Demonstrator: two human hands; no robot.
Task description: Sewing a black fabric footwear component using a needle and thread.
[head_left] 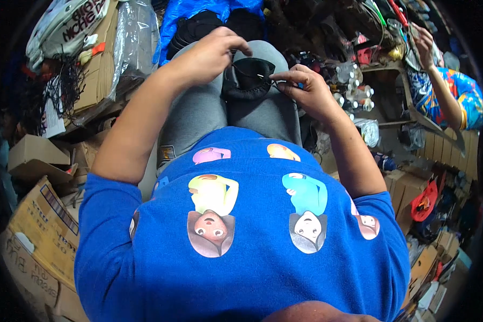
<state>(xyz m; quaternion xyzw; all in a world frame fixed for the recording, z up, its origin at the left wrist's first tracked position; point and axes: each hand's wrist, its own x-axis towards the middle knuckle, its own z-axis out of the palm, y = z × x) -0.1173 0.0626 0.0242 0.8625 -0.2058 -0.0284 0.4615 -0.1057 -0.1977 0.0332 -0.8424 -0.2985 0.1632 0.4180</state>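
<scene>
A black shoe-like piece with a puckered edge and a hollow middle rests on my grey-trousered lap. Above its far left side is my left hand, the fingers bent and closed, their tips partly hidden. A thin dark strand seems to run from there across the piece. My right hand pinches at the piece's right edge, thumb and forefinger together. A small pale glint shows just left of those fingertips, too small to name.
Beyond my knees lie black items on blue plastic sheeting. Cardboard and clear plastic wrap stand at left, beside tangled black cords. Small bottles cluster at right, near another person's raised hand. Boxes sit lower left.
</scene>
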